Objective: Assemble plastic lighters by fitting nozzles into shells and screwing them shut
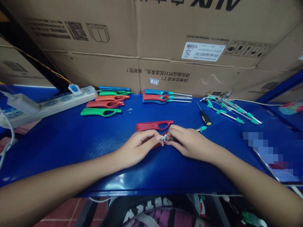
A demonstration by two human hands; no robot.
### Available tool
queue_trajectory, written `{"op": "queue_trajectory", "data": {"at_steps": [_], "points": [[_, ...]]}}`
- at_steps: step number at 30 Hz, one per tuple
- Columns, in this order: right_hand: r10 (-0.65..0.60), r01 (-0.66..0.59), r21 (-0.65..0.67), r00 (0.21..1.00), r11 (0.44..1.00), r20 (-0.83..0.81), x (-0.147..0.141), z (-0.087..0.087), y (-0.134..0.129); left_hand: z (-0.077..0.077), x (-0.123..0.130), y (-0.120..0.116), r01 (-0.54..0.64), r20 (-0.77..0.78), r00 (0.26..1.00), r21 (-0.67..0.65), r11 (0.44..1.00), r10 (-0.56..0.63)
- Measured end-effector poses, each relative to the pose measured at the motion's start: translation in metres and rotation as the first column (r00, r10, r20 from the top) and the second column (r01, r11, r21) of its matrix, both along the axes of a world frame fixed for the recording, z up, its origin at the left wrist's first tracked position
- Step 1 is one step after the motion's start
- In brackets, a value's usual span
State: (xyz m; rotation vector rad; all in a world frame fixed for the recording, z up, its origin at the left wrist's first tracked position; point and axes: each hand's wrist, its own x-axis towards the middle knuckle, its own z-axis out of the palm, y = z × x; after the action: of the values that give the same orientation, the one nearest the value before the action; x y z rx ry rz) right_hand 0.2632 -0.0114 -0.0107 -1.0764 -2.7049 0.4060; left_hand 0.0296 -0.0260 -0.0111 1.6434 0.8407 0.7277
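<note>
Near the middle of the blue table point(106, 176), my left hand point(139, 143) pinches a small pale part with white and green bits point(163, 138). My right hand point(187, 138) meets it from the other side, its fingertips closed at the same small assembly. Under the fingers lies a red casing half point(156, 145), mostly hidden. Just beyond my hands rests another red casing half point(152, 125), its inner side up. A metal rod's green tip point(202, 128) sticks out past my right hand.
Coloured casings point(101, 112) and a power strip point(63, 101) are at left. Lighters with rods point(156, 97) lie at the back. A screwdriver point(204, 117), metal rods with green ends point(236, 110) and a blurred device point(274, 160) are at right. Cardboard point(106, 69) stands behind.
</note>
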Motion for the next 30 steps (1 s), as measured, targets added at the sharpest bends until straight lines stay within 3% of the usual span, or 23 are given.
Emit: {"op": "queue_trajectory", "data": {"at_steps": [6, 10, 15, 19, 30], "points": [[0.021, -0.025, -0.069, 0.998, 0.997, -0.058, 0.0028, 0.0016, 0.0024, 0.0016, -0.0006, -0.0001, -0.004, -0.003, 1.000, 0.006, 1.000, 0.004], [0.064, -0.064, 0.033, 0.998, 0.997, -0.002, 0.0031, 0.0023, 0.0037, 0.0008, -0.0009, -0.0003, -0.008, -0.013, 1.000, 0.001, 1.000, 0.008], [0.103, -0.140, 0.201, 0.978, 0.970, 0.183, 0.0041, 0.0011, 0.0011, 0.0005, -0.0006, -0.0007, -0.001, -0.011, 1.000, -0.003, 1.000, 0.001], [0.132, -0.193, 0.244, 0.960, 0.950, 0.247, 0.0054, -0.0011, -0.0002, 0.0014, -0.0012, 0.0001, 0.003, -0.023, 1.000, 0.004, 1.000, -0.003], [0.117, -0.128, 0.090, 0.986, 0.988, 0.118, 0.0038, 0.0053, 0.0016, 0.0022, -0.0015, 0.0011, 0.011, -0.016, 1.000, 0.014, 1.000, -0.011]]}}
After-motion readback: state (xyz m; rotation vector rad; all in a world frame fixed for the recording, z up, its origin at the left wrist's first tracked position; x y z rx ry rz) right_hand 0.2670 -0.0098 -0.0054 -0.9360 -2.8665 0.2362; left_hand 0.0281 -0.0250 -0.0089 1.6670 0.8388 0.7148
